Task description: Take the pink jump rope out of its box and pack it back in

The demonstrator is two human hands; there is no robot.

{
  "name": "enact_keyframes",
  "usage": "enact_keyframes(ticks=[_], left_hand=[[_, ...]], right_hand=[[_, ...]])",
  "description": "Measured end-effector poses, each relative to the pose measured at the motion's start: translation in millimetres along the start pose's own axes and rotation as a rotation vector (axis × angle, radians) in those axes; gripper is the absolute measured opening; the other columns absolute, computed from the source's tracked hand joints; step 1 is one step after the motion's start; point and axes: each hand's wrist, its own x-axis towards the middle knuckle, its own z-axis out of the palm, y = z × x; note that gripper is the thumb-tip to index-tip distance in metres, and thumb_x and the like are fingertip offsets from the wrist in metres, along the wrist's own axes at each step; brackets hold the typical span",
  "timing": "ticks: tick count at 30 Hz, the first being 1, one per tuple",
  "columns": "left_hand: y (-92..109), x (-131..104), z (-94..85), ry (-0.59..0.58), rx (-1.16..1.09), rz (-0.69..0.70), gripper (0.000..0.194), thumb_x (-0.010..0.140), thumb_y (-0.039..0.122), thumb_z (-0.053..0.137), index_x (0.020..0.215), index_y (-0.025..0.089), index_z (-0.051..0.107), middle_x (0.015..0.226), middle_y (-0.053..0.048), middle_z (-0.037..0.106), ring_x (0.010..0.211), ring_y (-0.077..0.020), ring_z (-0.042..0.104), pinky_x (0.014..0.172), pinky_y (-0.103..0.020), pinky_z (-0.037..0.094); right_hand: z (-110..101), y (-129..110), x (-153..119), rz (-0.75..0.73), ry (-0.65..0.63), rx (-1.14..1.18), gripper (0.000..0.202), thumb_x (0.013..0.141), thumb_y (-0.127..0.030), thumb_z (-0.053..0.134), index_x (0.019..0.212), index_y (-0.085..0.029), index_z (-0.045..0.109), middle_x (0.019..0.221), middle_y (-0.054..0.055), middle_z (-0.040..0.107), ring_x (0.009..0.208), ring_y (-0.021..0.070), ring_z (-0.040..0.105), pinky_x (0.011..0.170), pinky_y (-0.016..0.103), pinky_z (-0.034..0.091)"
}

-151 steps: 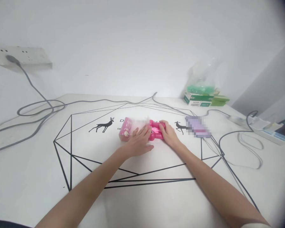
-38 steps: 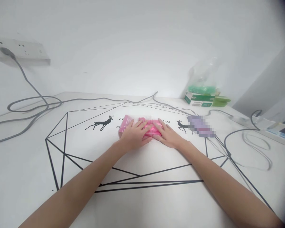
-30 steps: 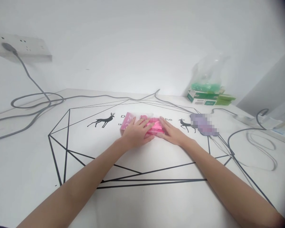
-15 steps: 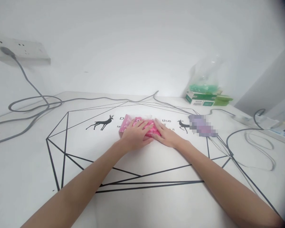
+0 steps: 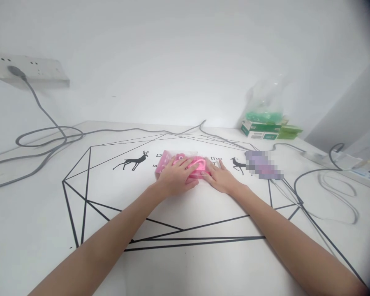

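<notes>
A pink box (image 5: 161, 161) with clear plastic faces lies on the table before me. Bright pink items (image 5: 199, 163) show through it, one with a loop shape; their kind is hard to make out. Across the box's top lies my left hand (image 5: 177, 176), gripping it with the thumb along the near side and the fingers over the top. At the right end is my right hand (image 5: 222, 177), its fingers spread and stretched out. Its thumb is near or touching the box's edge. My hands cover part of the box.
A white table (image 5: 160, 271) carries printed deer and black lines. Grey cables (image 5: 117, 130) run along the back from a wall socket (image 5: 46, 69). At the right lie a blurred-out purple object (image 5: 263, 164) and green-white boxes (image 5: 260, 128) under a clear bag (image 5: 265, 100).
My right hand has shifted slightly right, off the top of the box, and shows more of the pink items. My left hand stays on the box. The view has moved slightly.
</notes>
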Motion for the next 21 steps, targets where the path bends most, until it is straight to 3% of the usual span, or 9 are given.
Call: enact_keyframes(ticks=[6,12,21], left_hand=[[1.3,0.5,-0.7,0.002,-0.008,-0.005,0.057,0.091,0.054,0.046,0.141,0.027,0.045,0.146,-0.005,0.048,0.138,-0.0268,0.040,0.118,-0.053,0.018],[1.6,0.6,-0.6,0.004,-0.007,-0.001,0.059,0.091,0.055,0.047,0.143,0.026,0.043,0.148,-0.005,0.046,0.137,-0.0267,0.040,0.119,-0.053,0.016],[1.2,0.1,-1.8,0.023,-0.012,0.023,0.057,0.092,0.049,0.047,0.143,0.024,0.042,0.148,-0.006,0.046,0.135,-0.0250,0.042,0.119,-0.049,0.018]], right_hand=[[0.6,-2.8,1.5,0.019,-0.060,0.103,0.078,0.097,-0.062,0.011,0.155,-0.012,0.001,0.160,0.018,0.014,0.149,0.0270,0.013,0.116,0.061,-0.004],[-3.0,-6.8,3.7,-0.047,-0.117,0.156,0.081,0.095,-0.066,0.011,0.156,-0.013,-0.002,0.162,0.016,0.004,0.149,0.0253,0.001,0.117,0.057,-0.007],[-2.6,18.8,-0.4,-0.132,-0.096,0.109,0.076,0.096,-0.064,0.019,0.156,-0.020,0.004,0.161,0.013,0.010,0.149,0.0264,0.005,0.118,0.057,0.001]])
